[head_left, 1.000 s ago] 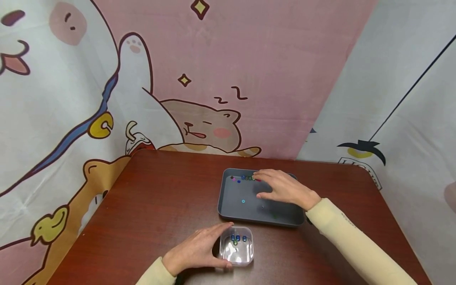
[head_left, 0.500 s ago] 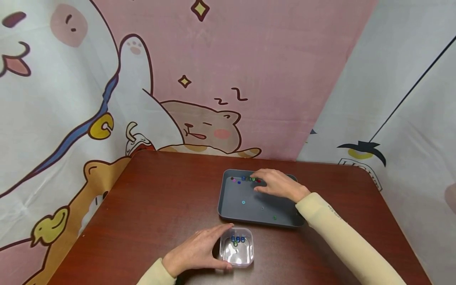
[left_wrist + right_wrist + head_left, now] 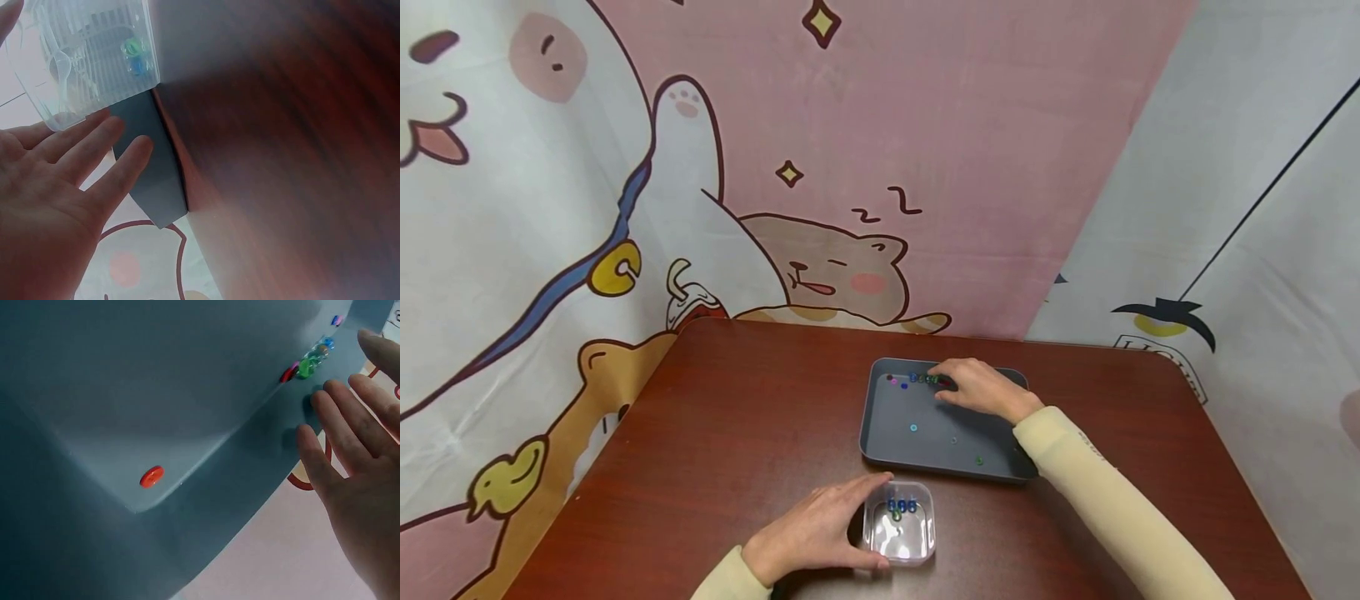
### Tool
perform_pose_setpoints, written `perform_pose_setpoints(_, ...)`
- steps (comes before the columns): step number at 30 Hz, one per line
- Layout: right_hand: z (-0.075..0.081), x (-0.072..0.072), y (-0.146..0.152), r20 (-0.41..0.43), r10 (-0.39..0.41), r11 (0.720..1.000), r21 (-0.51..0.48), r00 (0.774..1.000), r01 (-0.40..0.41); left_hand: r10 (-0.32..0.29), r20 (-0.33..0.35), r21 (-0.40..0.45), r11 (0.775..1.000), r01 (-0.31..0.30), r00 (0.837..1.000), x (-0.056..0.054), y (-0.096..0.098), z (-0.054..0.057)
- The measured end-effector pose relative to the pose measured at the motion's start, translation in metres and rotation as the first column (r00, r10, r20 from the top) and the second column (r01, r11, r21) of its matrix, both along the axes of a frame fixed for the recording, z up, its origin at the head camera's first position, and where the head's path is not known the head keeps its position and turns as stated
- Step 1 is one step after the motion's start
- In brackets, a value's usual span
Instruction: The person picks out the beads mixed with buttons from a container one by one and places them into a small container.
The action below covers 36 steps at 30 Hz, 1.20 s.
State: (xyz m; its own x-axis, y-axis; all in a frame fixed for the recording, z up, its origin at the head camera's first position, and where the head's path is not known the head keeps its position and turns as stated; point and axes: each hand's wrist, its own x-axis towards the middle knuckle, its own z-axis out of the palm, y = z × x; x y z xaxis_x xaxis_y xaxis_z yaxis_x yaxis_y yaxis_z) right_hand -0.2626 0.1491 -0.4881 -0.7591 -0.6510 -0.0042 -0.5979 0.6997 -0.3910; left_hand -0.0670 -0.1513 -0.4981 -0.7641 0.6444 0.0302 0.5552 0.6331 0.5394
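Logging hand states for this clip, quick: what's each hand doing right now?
Left hand: holding the clear box.
Right hand: open near the beads in the tray, nothing visibly held.

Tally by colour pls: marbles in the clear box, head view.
Blue marbles: 3
Green marble: 1
Total in the box: 4
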Motion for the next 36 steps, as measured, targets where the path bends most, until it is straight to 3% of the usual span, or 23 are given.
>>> perform_pose_setpoints(19,-0.012,-0.001,0.001,0.014,-0.024,0.999,0.035,1.0,0.024,-0.01,-0.014,-0.001,1.0,0.01,1.0,0.0,0.001,0.0)
perform_pose_setpoints(27,-0.016,0.002,0.001,-0.065,0.016,0.995,0.1,0.998,-0.009,-0.005,-0.026,0.005,1.0,0.005,1.0,0.001,0.001,0.001)
perform_pose_setpoints(36,-0.02,0.005,0.002,-0.154,0.047,0.996,0.086,0.987,-0.034,-0.002,-0.012,-0.001,1.0,0.002,1.0,0.002,0.0,0.001)
